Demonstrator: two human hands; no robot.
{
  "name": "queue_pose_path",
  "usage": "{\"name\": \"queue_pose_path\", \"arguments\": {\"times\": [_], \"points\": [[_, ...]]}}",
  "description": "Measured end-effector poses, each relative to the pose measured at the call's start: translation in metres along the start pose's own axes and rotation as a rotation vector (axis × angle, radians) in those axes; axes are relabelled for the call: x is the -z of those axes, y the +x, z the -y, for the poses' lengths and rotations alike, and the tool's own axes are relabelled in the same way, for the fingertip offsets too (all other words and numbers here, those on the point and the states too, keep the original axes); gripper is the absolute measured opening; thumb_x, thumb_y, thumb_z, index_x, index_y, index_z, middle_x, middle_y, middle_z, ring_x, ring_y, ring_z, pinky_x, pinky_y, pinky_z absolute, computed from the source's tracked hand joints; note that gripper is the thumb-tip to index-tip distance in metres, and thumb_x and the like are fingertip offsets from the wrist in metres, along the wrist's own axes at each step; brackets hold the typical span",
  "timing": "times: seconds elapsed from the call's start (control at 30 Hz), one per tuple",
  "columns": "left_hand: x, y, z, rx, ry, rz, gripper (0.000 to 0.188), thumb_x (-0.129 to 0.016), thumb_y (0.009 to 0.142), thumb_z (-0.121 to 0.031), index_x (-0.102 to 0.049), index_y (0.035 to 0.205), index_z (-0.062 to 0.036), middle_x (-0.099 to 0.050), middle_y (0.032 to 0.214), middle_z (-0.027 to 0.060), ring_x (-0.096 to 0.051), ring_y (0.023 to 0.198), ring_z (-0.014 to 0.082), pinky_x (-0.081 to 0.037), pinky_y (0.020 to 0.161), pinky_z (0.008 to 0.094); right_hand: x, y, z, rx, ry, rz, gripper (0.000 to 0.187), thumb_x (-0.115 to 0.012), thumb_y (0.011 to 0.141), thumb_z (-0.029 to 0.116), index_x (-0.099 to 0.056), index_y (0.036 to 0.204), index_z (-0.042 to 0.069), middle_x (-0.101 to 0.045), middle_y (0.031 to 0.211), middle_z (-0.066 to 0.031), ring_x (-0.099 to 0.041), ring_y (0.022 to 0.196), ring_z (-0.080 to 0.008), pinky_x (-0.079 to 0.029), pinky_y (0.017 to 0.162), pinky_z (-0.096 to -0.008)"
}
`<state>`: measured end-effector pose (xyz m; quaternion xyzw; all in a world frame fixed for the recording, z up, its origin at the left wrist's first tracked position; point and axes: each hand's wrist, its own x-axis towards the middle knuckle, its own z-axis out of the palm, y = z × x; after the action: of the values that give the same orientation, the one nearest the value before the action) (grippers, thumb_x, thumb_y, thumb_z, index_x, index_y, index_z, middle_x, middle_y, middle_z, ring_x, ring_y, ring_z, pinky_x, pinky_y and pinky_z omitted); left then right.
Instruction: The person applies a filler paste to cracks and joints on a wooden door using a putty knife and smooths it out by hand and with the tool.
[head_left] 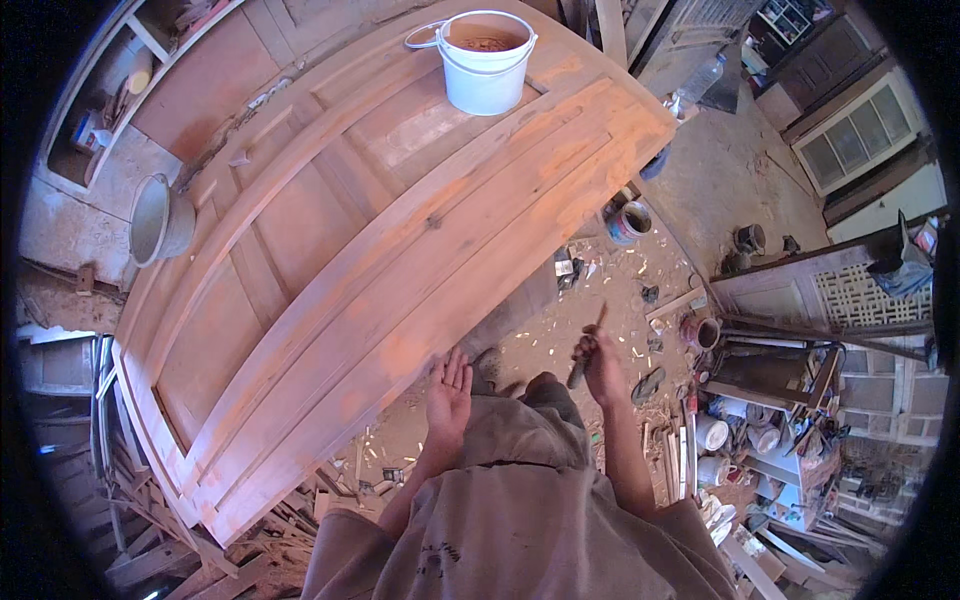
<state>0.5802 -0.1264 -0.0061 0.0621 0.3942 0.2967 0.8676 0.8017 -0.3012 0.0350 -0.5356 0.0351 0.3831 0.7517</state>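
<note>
My left hand (pixel 450 395) is open with the palm turned up, its fingertips close to the near edge of a large panelled wooden door (pixel 400 270). I cannot tell whether they touch the wood. To the right of the door, over the floor, my right hand (pixel 603 368) is closed around a slim tool that looks like a putty knife (pixel 602 316). Its narrow brownish end points up and its dark end sticks out below the fist. Orange-brown patches mark the door's surface. A white bucket (pixel 485 85) with reddish-brown stuff inside stands on the door's far part.
A grey bucket (pixel 162 222) sits at the door's left side. Paint cans (pixel 628 222) and a slipper (pixel 649 385) are on the chip-strewn floor (pixel 540 350) to the right. Wood scraps (pixel 160 545) pile up at lower left; a cluttered shelf (pixel 770 460) stands at right.
</note>
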Motion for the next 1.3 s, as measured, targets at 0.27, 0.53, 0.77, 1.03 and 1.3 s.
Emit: {"name": "queue_pose_path", "arguments": {"times": [0.27,0.53,0.77,1.03,1.3], "points": [[-0.022,0.009,0.012,-0.06,-0.045,-0.144,0.042,-0.05,0.104,-0.029,-0.045,0.14,-0.0084,-0.049,0.148,0.01,-0.044,0.137,0.0229,-0.036,0.114,0.0379,-0.04,0.096,-0.044,0.388,-0.593,0.092,0.029,-0.064,0.097,0.024,-0.052,0.108,0.0,-0.058,0.088,-0.0085,-0.055,0.082,-0.0192,-0.047,0.076,-0.0351],[-0.061,0.028,0.051,-0.244,-0.091,-0.343,0.034,-0.049,0.103,-0.027,-0.05,0.131,-0.0081,-0.057,0.134,0.0091,-0.055,0.124,0.0225,-0.043,0.103,0.0374,-0.034,0.158,-0.037,0.516,-1.093,0.258,0.045,-0.065,0.094,0.029,-0.046,0.117,-0.004,-0.061,0.091,-0.0274,-0.062,0.089,-0.0452,-0.05,0.079,-0.0476],[-0.092,0.017,0.063,-0.374,-0.221,-0.352,0.032,-0.048,0.103,-0.023,-0.053,0.128,-0.0036,-0.057,0.131,0.0093,-0.055,0.122,0.0227,-0.047,0.098,0.0368,-0.026,0.171,-0.034,0.522,-0.936,0.442,0.044,-0.066,0.093,0.024,-0.043,0.117,-0.005,-0.064,0.086,-0.0291,-0.064,0.08,-0.05,-0.05,0.065,-0.0531],[-0.098,0.022,0.073,-0.449,-0.248,-0.415,0.041,-0.056,0.098,-0.025,-0.053,0.132,-0.002,-0.056,0.137,0.0095,-0.055,0.121,0.0202,-0.048,0.096,0.0338,0.006,0.191,-0.067,0.428,-0.964,0.335,0.046,-0.065,0.095,0.031,-0.044,0.114,-0.005,-0.063,0.083,-0.0291,-0.063,0.076,-0.05,-0.049,0.063,-0.0528],[-0.076,0.039,0.093,-0.558,-0.257,-0.326,0.042,-0.052,0.1,-0.026,-0.052,0.134,-0.0026,-0.056,0.137,0.0103,-0.054,0.124,0.0242,-0.044,0.102,0.0377,0.117,0.216,-0.006,0.254,-1.285,0.702,0.054,-0.061,0.096,0.037,-0.039,0.127,-0.001,-0.064,0.087,-0.0334,-0.065,0.084,-0.0501,-0.051,0.071,-0.0555]]}}
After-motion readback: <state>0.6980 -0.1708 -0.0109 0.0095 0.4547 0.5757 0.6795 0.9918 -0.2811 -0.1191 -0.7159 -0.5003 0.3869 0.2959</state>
